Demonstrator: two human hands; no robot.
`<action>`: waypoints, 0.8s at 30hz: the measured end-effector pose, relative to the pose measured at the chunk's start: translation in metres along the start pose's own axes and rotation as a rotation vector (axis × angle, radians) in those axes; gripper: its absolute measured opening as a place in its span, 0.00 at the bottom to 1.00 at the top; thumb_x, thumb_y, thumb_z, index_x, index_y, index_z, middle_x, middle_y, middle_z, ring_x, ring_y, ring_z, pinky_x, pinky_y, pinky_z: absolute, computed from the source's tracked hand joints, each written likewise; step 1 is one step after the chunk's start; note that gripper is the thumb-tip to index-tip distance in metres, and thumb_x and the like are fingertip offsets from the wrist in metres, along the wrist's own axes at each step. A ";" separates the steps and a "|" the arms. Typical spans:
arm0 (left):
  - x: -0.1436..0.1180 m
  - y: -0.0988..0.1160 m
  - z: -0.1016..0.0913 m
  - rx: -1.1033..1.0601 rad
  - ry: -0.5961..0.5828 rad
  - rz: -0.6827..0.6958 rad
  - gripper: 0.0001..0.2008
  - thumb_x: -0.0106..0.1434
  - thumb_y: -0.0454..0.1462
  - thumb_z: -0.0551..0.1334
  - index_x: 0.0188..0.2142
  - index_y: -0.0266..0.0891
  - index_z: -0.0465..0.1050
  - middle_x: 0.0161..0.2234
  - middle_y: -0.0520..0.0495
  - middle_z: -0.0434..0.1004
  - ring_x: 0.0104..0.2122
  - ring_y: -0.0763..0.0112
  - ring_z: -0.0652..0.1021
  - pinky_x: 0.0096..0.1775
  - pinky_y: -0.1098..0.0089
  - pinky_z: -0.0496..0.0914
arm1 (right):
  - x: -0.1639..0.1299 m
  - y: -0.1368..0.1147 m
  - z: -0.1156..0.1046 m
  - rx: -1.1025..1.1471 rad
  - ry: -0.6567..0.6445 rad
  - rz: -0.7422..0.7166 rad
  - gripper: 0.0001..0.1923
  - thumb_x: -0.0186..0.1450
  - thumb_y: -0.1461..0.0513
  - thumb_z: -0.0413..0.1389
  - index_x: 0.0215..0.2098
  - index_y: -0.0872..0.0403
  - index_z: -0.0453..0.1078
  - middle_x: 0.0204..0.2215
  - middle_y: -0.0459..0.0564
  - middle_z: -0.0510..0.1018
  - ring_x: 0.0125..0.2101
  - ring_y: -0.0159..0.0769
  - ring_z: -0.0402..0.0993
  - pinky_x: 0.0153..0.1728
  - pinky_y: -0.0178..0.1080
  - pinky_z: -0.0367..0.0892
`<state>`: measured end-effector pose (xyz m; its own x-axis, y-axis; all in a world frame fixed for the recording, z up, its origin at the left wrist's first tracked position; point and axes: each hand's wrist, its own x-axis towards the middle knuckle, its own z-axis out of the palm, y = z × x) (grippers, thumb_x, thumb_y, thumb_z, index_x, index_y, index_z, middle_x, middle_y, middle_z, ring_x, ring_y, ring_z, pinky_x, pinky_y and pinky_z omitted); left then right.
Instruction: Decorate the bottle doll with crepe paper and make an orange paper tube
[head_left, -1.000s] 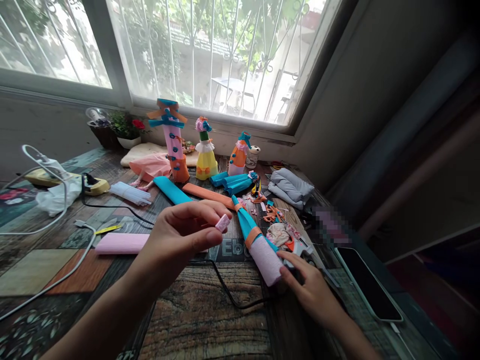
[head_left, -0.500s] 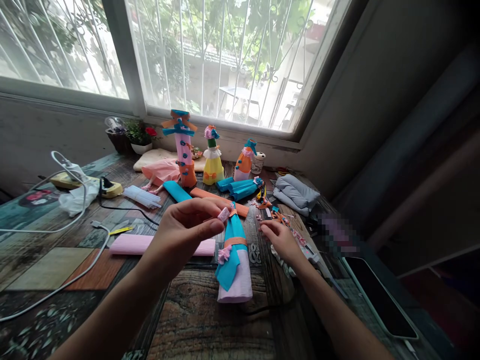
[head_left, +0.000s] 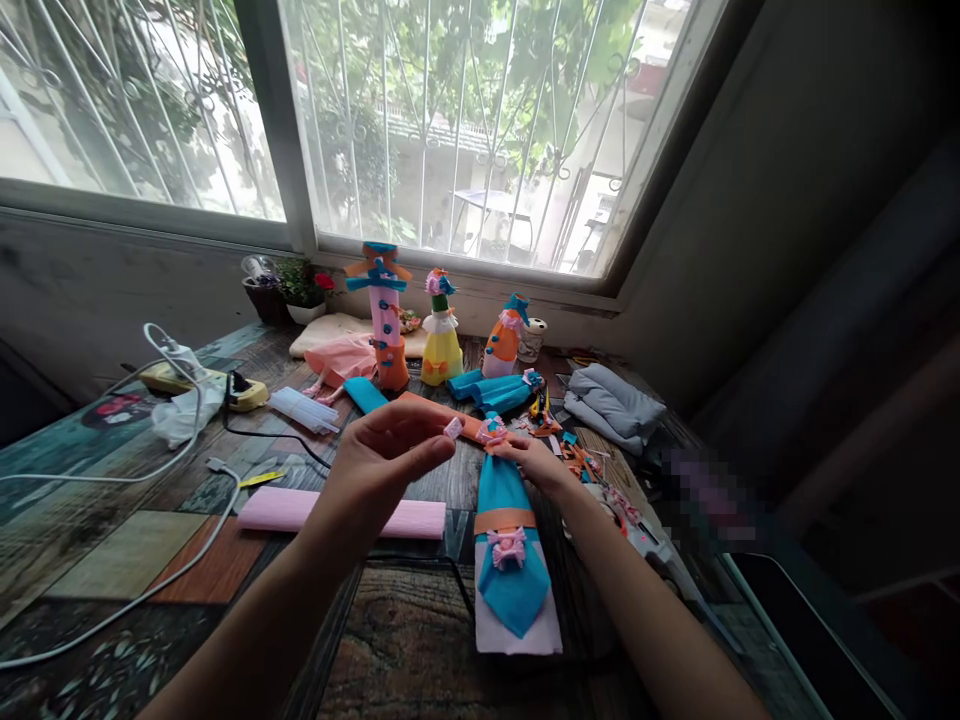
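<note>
Between the thumb and fingers of my left hand [head_left: 394, 445] is a small pale pink crepe paper piece [head_left: 453, 428], pinched. Just right of it, my right hand [head_left: 534, 458] closes on the narrow top of a crepe-paper-wrapped bottle shape [head_left: 514, 490]. This has a blue drape, an orange band and a white-pink base. A pink bow [head_left: 507, 547] sits on the band's lower edge, and pink and orange frills [head_left: 492, 430] show at the neck by my right fingertips. My right thumb lies over the neck; the other fingers are partly hidden.
Decorated paper bottles [head_left: 440, 345] stand near the window. A pink crepe roll [head_left: 341, 513] lies left, behind my left wrist. White cables [head_left: 196, 420] and a yellow power strip [head_left: 247, 395] are at the far left. Paper scraps [head_left: 577, 455], a grey cloth [head_left: 611, 405] and a phone [head_left: 806, 630] lie right.
My right hand has moved left and taken hold of the neck of the wrapped bottle shape, which has turned so its bow faces me. My left hand still pinches the pink piece.
</note>
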<state>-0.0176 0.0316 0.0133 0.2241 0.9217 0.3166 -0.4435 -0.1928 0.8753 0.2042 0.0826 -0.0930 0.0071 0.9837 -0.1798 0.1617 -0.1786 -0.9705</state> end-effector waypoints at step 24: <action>-0.017 0.008 0.010 0.710 0.052 0.553 0.10 0.52 0.30 0.70 0.33 0.46 0.78 0.34 0.52 0.80 0.34 0.68 0.78 0.40 0.68 0.72 | -0.135 -0.057 0.037 -0.368 0.171 -0.576 0.13 0.63 0.57 0.57 0.46 0.49 0.69 0.35 0.46 0.77 0.32 0.35 0.71 0.33 0.35 0.66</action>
<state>-0.0159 0.0107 0.0183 0.0910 0.6465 0.7575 0.1676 -0.7598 0.6282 0.1573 -0.0405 -0.0192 -0.0298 0.9147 0.4031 0.5094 0.3609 -0.7812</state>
